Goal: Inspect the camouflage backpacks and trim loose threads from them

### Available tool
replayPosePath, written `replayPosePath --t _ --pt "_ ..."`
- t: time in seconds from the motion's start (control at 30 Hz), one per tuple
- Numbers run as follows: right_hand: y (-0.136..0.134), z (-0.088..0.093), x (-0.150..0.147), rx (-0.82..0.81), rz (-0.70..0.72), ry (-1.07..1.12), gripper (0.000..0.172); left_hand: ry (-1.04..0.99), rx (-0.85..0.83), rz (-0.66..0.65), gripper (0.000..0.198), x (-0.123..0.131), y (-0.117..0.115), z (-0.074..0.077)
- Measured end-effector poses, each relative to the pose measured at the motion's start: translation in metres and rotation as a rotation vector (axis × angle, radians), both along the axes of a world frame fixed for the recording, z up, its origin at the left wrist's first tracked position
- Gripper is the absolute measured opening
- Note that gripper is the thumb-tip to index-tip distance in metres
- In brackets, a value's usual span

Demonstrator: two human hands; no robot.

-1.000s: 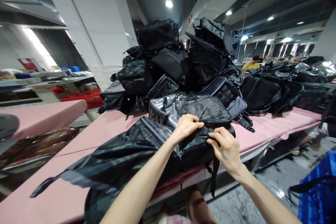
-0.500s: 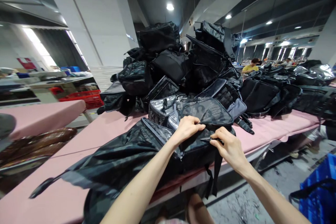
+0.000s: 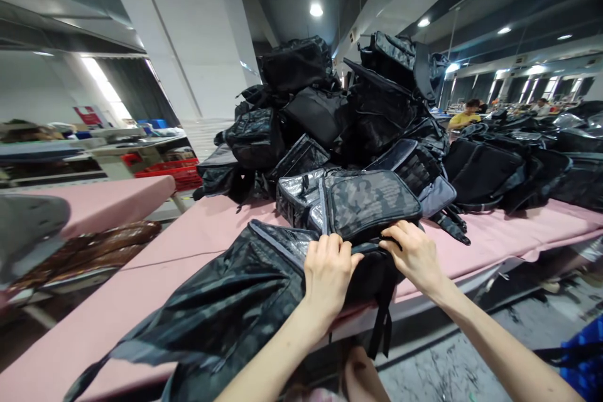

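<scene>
A dark camouflage backpack lies open on the pink table, its silvery lining partly showing at the opening. My left hand has its fingers curled over the bag's near edge, with the thumb pointing right. My right hand pinches the bag's fabric below the camouflage flap. Something dark shows at its fingers, but whether a tool is in the palm I cannot tell. Black straps hang from the bag over the table's front edge.
A tall heap of black bags stands behind, and more bags lie to the right on the pink table. A red crate sits at the left. A blue crate is at lower right. A co-worker in yellow is far off.
My left hand has moved down and curled over the bag's edge. My right hand has shifted slightly up; the pointed metal tool seen in it before is out of sight. The view has turned left.
</scene>
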State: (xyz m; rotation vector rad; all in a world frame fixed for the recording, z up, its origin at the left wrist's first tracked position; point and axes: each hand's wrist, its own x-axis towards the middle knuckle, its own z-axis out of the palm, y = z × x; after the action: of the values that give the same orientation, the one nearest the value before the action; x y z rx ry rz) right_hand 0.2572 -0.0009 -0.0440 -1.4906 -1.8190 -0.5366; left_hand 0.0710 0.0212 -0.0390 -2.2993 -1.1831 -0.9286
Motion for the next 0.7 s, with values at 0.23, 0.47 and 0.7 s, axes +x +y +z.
replayPosePath --t 0.23,0.47,0.7 --pt "-0.004 -0.001 -0.002 0.092 0.033 -0.020 0.009 -0.067 -0.343 -0.074 0.016 -0.001 0.008 0.013" --pt "-0.006 0.002 -0.014 0.092 0.011 -0.103 0.007 -0.290 -0.476 -0.253 0.021 -0.002 0.015 0.015" --pt "-0.005 0.001 -0.022 0.078 -0.085 -0.097 0.005 -0.434 -0.630 -0.310 0.024 0.001 0.024 0.019"
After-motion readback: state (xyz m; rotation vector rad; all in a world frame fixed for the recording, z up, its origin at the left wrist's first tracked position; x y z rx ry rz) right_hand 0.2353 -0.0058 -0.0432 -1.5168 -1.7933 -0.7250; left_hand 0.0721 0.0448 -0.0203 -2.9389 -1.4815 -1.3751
